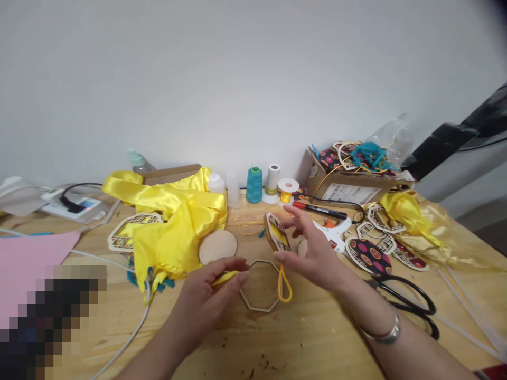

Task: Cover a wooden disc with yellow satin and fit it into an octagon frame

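My right hand (309, 248) grips a small wooden lattice ornament (277, 232) by its edge, tilted up above the table, with yellow cloth showing between its openwork. From its lower side a yellow cord loop (285, 287) hangs down. My left hand (209, 295) is closed in a pinch, and a yellow strip (225, 277) runs between its fingers; whether it is cloth or cord I cannot tell. Beneath and between both hands lies a thin octagonal wooden frame (255, 308), partly covered by them. A round wooden disc (217, 246) rests just behind my left hand.
Yellow satin cloth (174, 227) is heaped at left. Thread spools (254, 186) and bottles (233, 190) stand along the wall. A cardboard box (340, 184) is at back right. Black-handled scissors (415, 301), a marker (322, 211) and lattice pieces (368, 256) lie right.
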Action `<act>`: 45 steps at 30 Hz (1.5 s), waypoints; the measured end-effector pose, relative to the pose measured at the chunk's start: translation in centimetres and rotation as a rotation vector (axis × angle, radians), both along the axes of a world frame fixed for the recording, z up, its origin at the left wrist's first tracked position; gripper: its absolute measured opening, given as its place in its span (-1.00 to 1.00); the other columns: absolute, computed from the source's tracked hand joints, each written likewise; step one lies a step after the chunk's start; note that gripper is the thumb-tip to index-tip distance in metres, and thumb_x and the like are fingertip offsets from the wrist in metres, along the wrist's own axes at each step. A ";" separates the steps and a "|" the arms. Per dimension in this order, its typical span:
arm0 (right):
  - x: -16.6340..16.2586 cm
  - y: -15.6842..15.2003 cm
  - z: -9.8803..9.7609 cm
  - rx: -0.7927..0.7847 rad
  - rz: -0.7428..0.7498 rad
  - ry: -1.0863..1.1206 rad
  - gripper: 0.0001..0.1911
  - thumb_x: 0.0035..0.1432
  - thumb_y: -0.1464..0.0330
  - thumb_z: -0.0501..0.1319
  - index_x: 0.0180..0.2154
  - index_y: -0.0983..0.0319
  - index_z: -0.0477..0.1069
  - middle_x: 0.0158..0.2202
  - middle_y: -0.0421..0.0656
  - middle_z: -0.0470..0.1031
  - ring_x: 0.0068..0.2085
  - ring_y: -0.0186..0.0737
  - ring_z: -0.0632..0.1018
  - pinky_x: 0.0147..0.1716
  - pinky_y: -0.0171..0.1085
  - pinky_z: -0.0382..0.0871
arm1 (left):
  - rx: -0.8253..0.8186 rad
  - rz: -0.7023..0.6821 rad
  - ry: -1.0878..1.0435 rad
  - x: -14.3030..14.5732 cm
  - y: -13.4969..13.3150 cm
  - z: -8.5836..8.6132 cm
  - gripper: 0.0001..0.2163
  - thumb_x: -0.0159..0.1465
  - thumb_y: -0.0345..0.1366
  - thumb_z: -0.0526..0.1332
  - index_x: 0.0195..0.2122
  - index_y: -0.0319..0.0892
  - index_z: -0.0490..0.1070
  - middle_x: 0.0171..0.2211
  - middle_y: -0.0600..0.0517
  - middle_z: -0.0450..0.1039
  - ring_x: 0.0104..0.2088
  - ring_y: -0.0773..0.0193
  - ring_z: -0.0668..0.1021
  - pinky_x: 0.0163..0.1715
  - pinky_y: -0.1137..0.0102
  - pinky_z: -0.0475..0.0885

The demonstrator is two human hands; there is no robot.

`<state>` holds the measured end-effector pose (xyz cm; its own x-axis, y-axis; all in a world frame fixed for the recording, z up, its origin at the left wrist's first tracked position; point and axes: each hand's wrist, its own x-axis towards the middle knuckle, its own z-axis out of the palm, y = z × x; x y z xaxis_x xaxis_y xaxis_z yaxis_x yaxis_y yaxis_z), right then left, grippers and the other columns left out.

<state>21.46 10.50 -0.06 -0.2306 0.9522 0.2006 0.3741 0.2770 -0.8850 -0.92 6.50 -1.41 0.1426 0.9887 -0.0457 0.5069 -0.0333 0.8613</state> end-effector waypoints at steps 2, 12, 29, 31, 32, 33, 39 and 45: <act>-0.4 -0.7 0.2 0.197 -0.007 -0.244 -0.10 -0.09 0.13 0.35 0.21 0.25 0.02 0.01 0.06 0.37 0.02 0.04 0.40 0.01 0.04 0.28 | -0.149 0.048 -0.189 0.2 0.1 0.5 -0.69 0.14 -0.05 0.22 -0.23 -0.15 0.55 -0.26 -0.05 0.63 -0.15 0.07 0.59 -0.10 0.22 0.45; -2.6 -2.4 -0.3 0.560 0.090 -0.593 -0.19 -0.05 0.11 0.27 0.13 0.45 0.14 -0.02 0.15 0.41 0.00 0.13 0.36 -0.02 0.07 0.28 | -0.381 0.178 -0.465 0.8 -0.1 0.6 -0.61 -0.06 -0.11 0.41 -0.27 -0.27 0.58 -0.39 -0.08 0.62 -0.34 0.11 0.60 -0.32 0.33 0.47; -2.5 -2.6 -0.2 0.345 0.078 -0.405 -0.03 -0.13 -0.04 0.33 0.16 0.42 0.15 0.05 0.17 0.36 0.05 0.14 0.35 0.04 0.07 0.24 | -0.291 0.224 -0.361 0.7 -0.2 0.2 -0.76 0.03 -0.11 0.34 -0.48 -0.22 0.52 -0.52 0.04 0.57 -0.49 0.24 0.55 -0.47 0.44 0.40; -2.2 -2.3 0.0 0.154 0.029 -0.248 -0.30 0.03 0.05 0.27 0.09 0.35 0.28 -0.07 0.07 0.46 -0.07 0.00 0.45 -0.08 -0.04 0.35 | -0.254 0.215 -0.342 0.6 -0.1 0.3 -0.77 0.04 -0.12 0.34 -0.47 -0.21 0.53 -0.51 0.03 0.57 -0.47 0.23 0.55 -0.45 0.44 0.41; -2.0 -2.1 0.0 0.048 0.029 -0.167 -0.46 0.11 0.10 0.22 0.02 0.31 0.36 -0.15 0.01 0.51 -0.16 -0.07 0.49 -0.16 -0.10 0.38 | -0.238 0.205 -0.334 0.6 -0.1 0.3 -0.77 0.05 -0.12 0.34 -0.46 -0.21 0.54 -0.49 0.03 0.58 -0.46 0.23 0.55 -0.43 0.44 0.42; -2.0 -1.9 0.0 -0.051 0.043 -0.090 -0.59 0.15 0.14 0.18 -0.06 0.28 0.43 -0.23 -0.04 0.54 -0.23 -0.13 0.51 -0.23 -0.15 0.40 | -0.226 0.194 -0.330 0.6 -0.1 0.3 -0.77 0.05 -0.12 0.33 -0.46 -0.21 0.54 -0.48 0.03 0.59 -0.44 0.22 0.56 -0.42 0.43 0.42; -2.0 -1.3 0.1 -0.283 0.032 0.139 -0.75 0.07 0.20 0.23 -0.37 0.25 0.55 -0.45 -0.16 0.56 -0.43 -0.25 0.48 -0.42 -0.28 0.33 | -0.187 0.158 -0.275 0.6 -0.1 0.4 -0.82 0.07 -0.16 0.32 -0.44 -0.18 0.56 -0.45 0.06 0.61 -0.40 0.21 0.57 -0.36 0.44 0.43; -2.1 -1.7 0.6 -0.244 0.012 0.121 -0.76 0.05 0.21 0.24 -0.50 0.25 0.49 -0.56 -0.21 0.46 -0.51 -0.32 0.39 -0.52 -0.33 0.26 | -0.188 0.117 -0.274 0.6 -0.2 0.5 -0.85 0.10 -0.18 0.30 -0.42 -0.15 0.58 -0.43 0.08 0.63 -0.37 0.22 0.58 -0.33 0.44 0.44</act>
<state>19.41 8.83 0.58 -0.2309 0.9729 -0.0077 0.2597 0.0541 -0.9642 -0.35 6.34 -0.91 0.0612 0.9771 -0.2038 0.2473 0.1829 0.9515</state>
